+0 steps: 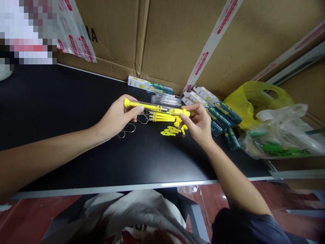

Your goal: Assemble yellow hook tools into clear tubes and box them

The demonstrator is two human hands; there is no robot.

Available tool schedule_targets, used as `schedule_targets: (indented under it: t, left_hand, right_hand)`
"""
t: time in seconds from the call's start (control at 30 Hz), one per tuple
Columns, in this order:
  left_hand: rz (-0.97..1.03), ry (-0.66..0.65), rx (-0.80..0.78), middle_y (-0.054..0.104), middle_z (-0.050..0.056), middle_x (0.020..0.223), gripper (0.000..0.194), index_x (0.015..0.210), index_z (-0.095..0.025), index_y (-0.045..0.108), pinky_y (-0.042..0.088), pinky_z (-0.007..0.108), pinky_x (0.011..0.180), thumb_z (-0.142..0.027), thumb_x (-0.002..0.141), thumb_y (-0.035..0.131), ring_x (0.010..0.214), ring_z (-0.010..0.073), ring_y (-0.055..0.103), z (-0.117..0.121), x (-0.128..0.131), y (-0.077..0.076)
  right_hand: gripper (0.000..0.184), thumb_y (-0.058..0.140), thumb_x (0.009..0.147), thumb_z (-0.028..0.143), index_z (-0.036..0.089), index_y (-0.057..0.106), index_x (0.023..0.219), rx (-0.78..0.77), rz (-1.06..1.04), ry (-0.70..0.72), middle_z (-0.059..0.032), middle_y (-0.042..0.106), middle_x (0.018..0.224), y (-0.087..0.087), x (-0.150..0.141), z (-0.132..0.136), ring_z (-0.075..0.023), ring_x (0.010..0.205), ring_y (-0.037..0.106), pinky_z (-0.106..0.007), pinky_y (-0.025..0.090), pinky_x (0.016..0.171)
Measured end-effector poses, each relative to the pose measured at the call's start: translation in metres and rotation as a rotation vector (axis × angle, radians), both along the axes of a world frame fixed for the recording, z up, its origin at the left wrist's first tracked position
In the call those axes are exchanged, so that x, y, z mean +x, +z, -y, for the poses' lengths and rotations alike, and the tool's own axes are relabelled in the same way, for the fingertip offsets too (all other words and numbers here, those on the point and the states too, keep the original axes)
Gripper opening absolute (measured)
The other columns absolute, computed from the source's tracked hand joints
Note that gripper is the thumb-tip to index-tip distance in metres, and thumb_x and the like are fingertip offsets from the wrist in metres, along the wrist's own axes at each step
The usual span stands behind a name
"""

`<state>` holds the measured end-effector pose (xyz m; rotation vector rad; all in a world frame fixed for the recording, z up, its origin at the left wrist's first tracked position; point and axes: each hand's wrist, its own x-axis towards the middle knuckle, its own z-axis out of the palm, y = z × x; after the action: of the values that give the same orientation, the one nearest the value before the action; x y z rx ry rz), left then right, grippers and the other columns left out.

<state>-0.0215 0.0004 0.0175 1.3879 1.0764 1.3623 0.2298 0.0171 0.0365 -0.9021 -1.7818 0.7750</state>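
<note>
Above the black table I hold a slim clear tube [148, 105] with yellow ends, a yellow rod and a metal part inside, nearly level. My left hand [120, 113] pinches its left end between thumb and fingers. At the right end, the thumb and fingers of my right hand [199, 124] close round the yellow cap [186, 112]. Just below the tube lie several yellow rods with metal tips [162, 117], flat yellow pieces [169, 131] and small yellow rings [177, 123]. Bent wire loops [130, 128] lie beside my left hand, and clear tubes [166, 99] lie behind.
Printed narrow boxes [215, 108] are piled at the right, with another box [149, 84] at the back. Yellow [243, 98] and clear plastic bags [276, 135] stand at the far right. Large cardboard cartons [172, 40] wall off the back. The table's pale front edge [114, 189] runs before me.
</note>
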Motion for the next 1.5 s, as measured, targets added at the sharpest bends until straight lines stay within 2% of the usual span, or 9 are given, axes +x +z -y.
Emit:
schedule_targets:
  t: [0.1, 0.2, 0.33, 0.57, 0.77, 1.0, 1.23, 1.5]
  left_hand:
    - [-0.007, -0.001, 0.002, 0.056, -0.004, 0.069, 0.028, 0.088, -0.018, 0.053, 0.047, 0.023, 0.056, -0.035, 0.075, 0.072, 0.057, 0.0095, 0.054, 0.000, 0.000, -0.001]
    - [-0.004, -0.007, 0.006, 0.056, -0.004, 0.069, 0.029, 0.088, -0.018, 0.053, 0.047, 0.023, 0.056, -0.036, 0.076, 0.072, 0.057, 0.0095, 0.054, 0.000, 0.000, -0.001]
    - [0.001, -0.006, -0.001, 0.056, -0.004, 0.069, 0.029, 0.087, -0.018, 0.053, 0.047, 0.023, 0.056, -0.036, 0.075, 0.072, 0.057, 0.0094, 0.054, 0.000, 0.001, 0.000]
    - [-0.002, 0.005, -0.013, 0.056, -0.003, 0.070, 0.030, 0.086, -0.018, 0.053, 0.046, 0.024, 0.056, -0.035, 0.074, 0.074, 0.058, 0.0103, 0.054, 0.000, 0.000, 0.000]
    - [0.009, 0.002, -0.017, 0.056, -0.003, 0.071, 0.030, 0.086, -0.018, 0.053, 0.046, 0.025, 0.056, -0.035, 0.073, 0.074, 0.058, 0.0103, 0.054, 0.000, 0.000, 0.000]
    - [0.014, 0.001, -0.043, 0.056, -0.004, 0.070, 0.028, 0.087, -0.017, 0.053, 0.046, 0.023, 0.055, -0.034, 0.074, 0.072, 0.057, 0.0090, 0.054, 0.002, 0.002, 0.003]
    - [0.018, -0.007, -0.021, 0.056, -0.004, 0.069, 0.028, 0.088, -0.017, 0.054, 0.047, 0.024, 0.055, -0.032, 0.074, 0.073, 0.056, 0.0091, 0.054, 0.001, 0.001, 0.003]
    - [-0.023, 0.008, 0.010, 0.056, -0.004, 0.067, 0.023, 0.088, -0.017, 0.054, 0.045, 0.023, 0.059, -0.030, 0.078, 0.070, 0.059, 0.0090, 0.054, -0.003, -0.002, 0.000]
  right_hand:
    - [0.035, 0.074, 0.075, 0.051, 0.025, 0.060, 0.094, 0.060, 0.033, -0.060, 0.0014, 0.058, 0.075, -0.001, 0.004, -0.002, -0.0108, 0.054, 0.054, -0.025, 0.050, 0.045]
    - [0.032, 0.075, 0.075, 0.049, 0.025, 0.066, 0.093, 0.173, 0.086, -0.119, -0.0025, 0.059, 0.088, -0.002, 0.008, -0.006, -0.0147, 0.070, 0.056, -0.026, 0.052, 0.050]
    - [0.026, 0.075, 0.076, 0.045, 0.025, 0.068, 0.093, 0.240, 0.108, -0.103, -0.0043, 0.057, 0.094, -0.002, 0.010, -0.008, -0.0191, 0.088, 0.057, -0.027, 0.053, 0.055]
    - [0.027, 0.070, 0.081, 0.045, 0.024, 0.062, 0.095, 0.175, 0.099, -0.043, -0.0040, 0.056, 0.092, -0.005, 0.008, -0.008, -0.0164, 0.079, 0.057, -0.028, 0.056, 0.060]
    - [0.032, 0.072, 0.078, 0.048, 0.025, 0.058, 0.096, 0.074, 0.075, 0.019, -0.0015, 0.057, 0.089, -0.007, 0.009, -0.006, -0.0146, 0.070, 0.058, -0.030, 0.059, 0.059]
    - [0.024, 0.069, 0.083, 0.042, 0.025, 0.060, 0.097, 0.113, 0.087, -0.008, -0.0004, 0.056, 0.085, -0.006, 0.008, -0.004, -0.0119, 0.062, 0.057, -0.026, 0.056, 0.051]
    - [0.026, 0.076, 0.078, 0.035, 0.026, 0.062, 0.098, 0.131, 0.042, 0.014, -0.0001, 0.059, 0.095, -0.007, 0.012, -0.005, -0.0116, 0.068, 0.059, -0.024, 0.057, 0.055]
    - [0.031, 0.079, 0.074, 0.036, 0.025, 0.062, 0.098, 0.128, 0.092, 0.019, 0.0002, 0.058, 0.092, -0.002, 0.015, -0.005, -0.0119, 0.072, 0.059, -0.023, 0.056, 0.059]
